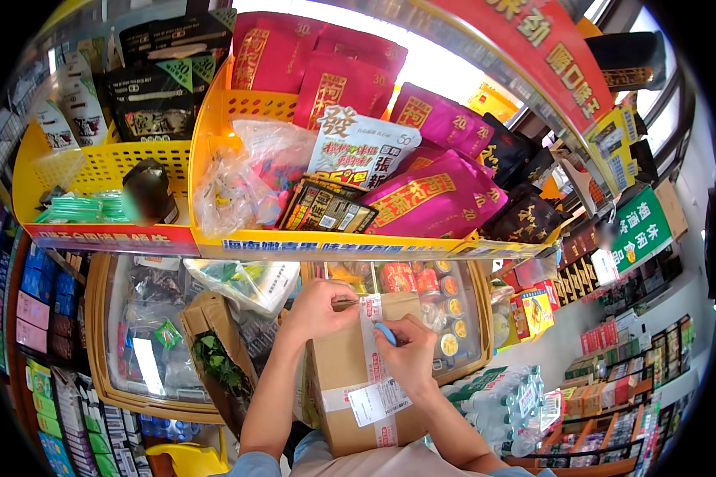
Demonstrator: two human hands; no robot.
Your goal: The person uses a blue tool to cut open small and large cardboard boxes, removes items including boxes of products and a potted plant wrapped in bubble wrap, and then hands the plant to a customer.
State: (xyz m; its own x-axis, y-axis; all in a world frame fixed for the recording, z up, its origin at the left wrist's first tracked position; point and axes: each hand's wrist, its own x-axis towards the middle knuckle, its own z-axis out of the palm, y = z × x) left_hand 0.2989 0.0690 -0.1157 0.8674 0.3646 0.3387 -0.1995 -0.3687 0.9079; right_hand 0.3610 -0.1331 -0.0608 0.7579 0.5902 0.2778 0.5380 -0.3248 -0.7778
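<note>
A taped cardboard box with a white shipping label lies before me, resting partly over glass-topped chest freezers. My left hand is at the box's far left corner, its fingertips on the edge of a flap beside the tape. In my right hand is a small tool with a blue rounded handle, held against the printed packing tape along the middle of the top. The tool's tip is hidden. Left of the box stands an open cardboard carton with green leaves inside.
A yellow display rack with pink and black snack pouches spans the far side. The left freezer holds wrapped goods; the right one holds tubs. Wrapped water bottles stand at right, a yellow plastic object at lower left.
</note>
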